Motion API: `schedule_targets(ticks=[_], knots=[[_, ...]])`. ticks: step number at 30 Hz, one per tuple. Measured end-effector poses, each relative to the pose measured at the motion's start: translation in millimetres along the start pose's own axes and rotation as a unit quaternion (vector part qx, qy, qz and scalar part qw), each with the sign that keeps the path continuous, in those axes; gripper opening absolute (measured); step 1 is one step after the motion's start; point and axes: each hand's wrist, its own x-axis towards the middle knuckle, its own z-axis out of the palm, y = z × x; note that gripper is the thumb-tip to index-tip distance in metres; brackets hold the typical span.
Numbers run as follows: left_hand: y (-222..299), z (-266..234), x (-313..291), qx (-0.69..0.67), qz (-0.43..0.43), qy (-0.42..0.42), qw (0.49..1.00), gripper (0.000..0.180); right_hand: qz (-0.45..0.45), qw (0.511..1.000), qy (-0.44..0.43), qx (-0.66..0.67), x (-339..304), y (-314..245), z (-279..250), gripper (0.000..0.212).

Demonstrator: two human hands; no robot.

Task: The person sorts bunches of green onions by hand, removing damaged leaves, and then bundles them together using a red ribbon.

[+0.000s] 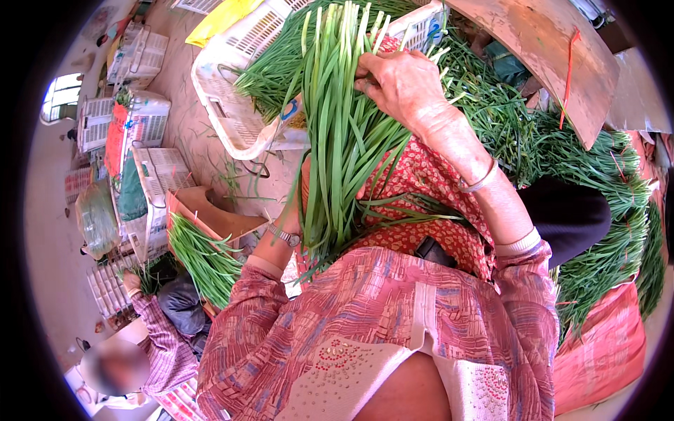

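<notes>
A thick bunch of garlic chives [330,133] stands over my lap, pale stalk ends pointing away from me and green leaves hanging toward me. My left hand [303,200] supports it low on the left side; most of its fingers are hidden behind the leaves. Near the pale ends, my right hand [407,88] has its fingers bent and pinched at the bunch's right edge, on stalks partly covered by the hand. Some leaves droop across the red floral apron [439,238] on my lap.
A white plastic crate [242,144] with more chives stands ahead on the left. Loose chives [491,119] and stacked bundles [611,196] lie at right, by a brown board [554,56] and red sack [604,351]. Another person [168,344] sits at lower left near a wooden stand [217,214].
</notes>
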Motion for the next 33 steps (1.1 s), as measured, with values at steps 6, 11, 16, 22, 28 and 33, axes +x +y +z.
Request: schedule_targets(ticks=[6, 11, 16, 22, 28, 33], knots=[[6, 4, -2, 0.076, 0.036, -0.047, 0.995, 0.064, -0.024, 0.996, 0.045, -0.075, 9, -8, 8, 0.019], [4, 9, -11, 0.017, 0.000, -0.031, 0.999, 0.092, -0.052, 0.996, 0.038, -0.062, 8, -10, 8, 0.018], [12, 21, -15, -0.128, -0.010, -0.045, 0.991, 0.062, -0.028, 0.998, -0.062, 0.016, 10, -7, -8, 0.019], [7, 13, -9, -0.042, 0.020, -0.021, 0.999, 0.057, -0.046, 0.993, -0.092, 0.053, 12, 1, -17, 0.015], [5, 8, -16, -0.080, -0.020, -0.058, 0.995, 0.085, -0.062, 0.980, -0.170, 0.082, 19, 9, -36, 0.020], [15, 15, -14, -0.044, -0.031, -0.079, 0.995, 0.110, -0.031, 0.952, -0.270, 0.143, 23, 18, -65, 0.026]])
